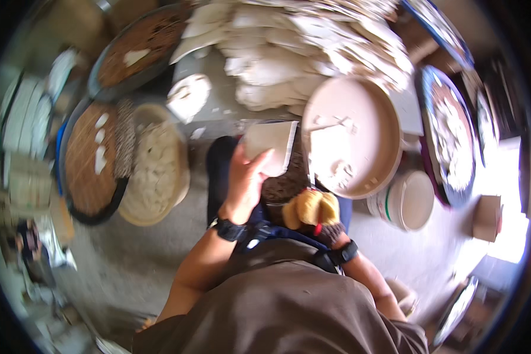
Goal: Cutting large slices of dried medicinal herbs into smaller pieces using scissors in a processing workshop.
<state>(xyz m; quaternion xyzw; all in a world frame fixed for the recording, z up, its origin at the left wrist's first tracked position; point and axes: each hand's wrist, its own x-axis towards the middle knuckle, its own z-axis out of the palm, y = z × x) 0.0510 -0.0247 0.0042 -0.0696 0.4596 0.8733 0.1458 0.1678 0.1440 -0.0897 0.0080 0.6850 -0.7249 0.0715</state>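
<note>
My left hand (246, 180) holds up a pale, roughly square clay slab (270, 144) by its lower edge. My right hand (330, 227), close to my body, is closed around a yellow sponge (311, 207). Just right of the slab stands a large round shallow basin (360, 127) smeared with pale clay, tilted toward me. The picture is blurred by motion.
A heap of pale clay pieces (289, 53) lies beyond on a grey surface. A bowl of clay lumps (156, 171) and two round woven trays (88, 159) sit to the left. A white bucket (410, 200) and patterned round plates (451, 141) stand on the right.
</note>
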